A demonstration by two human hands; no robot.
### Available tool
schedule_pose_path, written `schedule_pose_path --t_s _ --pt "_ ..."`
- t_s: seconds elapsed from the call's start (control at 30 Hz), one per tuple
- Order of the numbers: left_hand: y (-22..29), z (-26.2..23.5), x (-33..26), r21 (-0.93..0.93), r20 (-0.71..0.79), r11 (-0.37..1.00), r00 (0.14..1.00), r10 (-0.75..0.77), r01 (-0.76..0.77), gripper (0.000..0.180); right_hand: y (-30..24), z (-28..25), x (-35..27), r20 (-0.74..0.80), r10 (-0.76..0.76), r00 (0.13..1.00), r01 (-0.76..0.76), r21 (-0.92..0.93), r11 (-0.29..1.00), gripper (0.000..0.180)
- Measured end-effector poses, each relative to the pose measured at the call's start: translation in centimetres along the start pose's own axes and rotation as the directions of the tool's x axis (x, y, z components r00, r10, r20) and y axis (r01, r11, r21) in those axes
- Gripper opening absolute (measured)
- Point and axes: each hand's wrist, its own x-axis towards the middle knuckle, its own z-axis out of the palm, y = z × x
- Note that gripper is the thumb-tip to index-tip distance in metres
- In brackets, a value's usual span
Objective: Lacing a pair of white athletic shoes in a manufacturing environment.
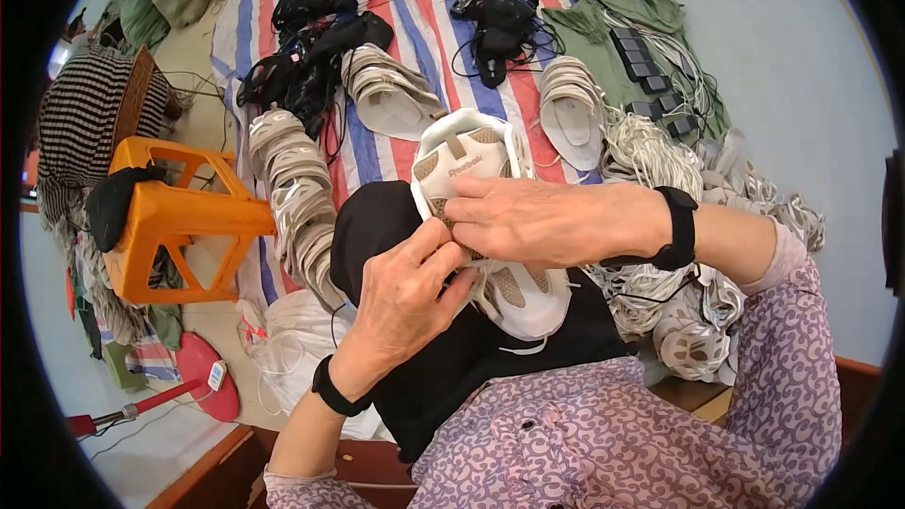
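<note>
Head view. A white-and-beige shoe upper [485, 217] rests on a black cloth [452, 358] over the person's lap, toe pointing away. The right hand [551, 221] lies across its middle, fingers pressed together to steady it; the left hand [405, 297] pinches at the lacing area, apparently on a lace end, though the hands hide it. Stacked uppers [292, 198] and white laces [650, 155] lie near on the striped mat [415, 0], beside an orange stool [179, 217].

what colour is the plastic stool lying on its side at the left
Orange; the tipped plastic stool shows best in the head view.
</note>
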Motion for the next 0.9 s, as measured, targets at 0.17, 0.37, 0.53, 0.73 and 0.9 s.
schedule_pose_path --t_s 0.17,0.37,0.53,0.73,0.9 --pt "-0.1 -0.5 -0.1 -0.043 0.036 0.999 0.999 -0.027 0.029 0.021 1.7 -1.4 -2.5 -0.084 0.068 0.994 -0.093 -0.342 0.935 0.021" --pt "0.3 -1.1 0.1 0.004 -0.003 0.999 0.999 0.043 -0.043 0.024 12.3 -13.3 -12.7 -0.490 0.214 0.845 -0.484 -0.531 0.696 0.010" --pt "3.2 -2.0 -1.9 -0.047 -0.068 0.993 0.991 -0.112 0.109 0.032 9.7 -10.8 -15.2 -0.534 0.600 0.596 -0.781 -0.212 0.587 0.009" --pt "5.6 -0.4 -5.0 -0.154 0.170 0.892 0.901 -0.400 0.425 0.035 -0.9 -1.5 -6.0 -0.216 0.498 0.840 -0.375 0.431 0.821 0.022" --pt "5.8 0.6 -6.3 -0.063 0.137 0.905 0.902 -0.409 0.420 0.035 -2.0 1.1 -4.2 -0.212 0.372 0.904 -0.388 -0.039 0.921 0.029"
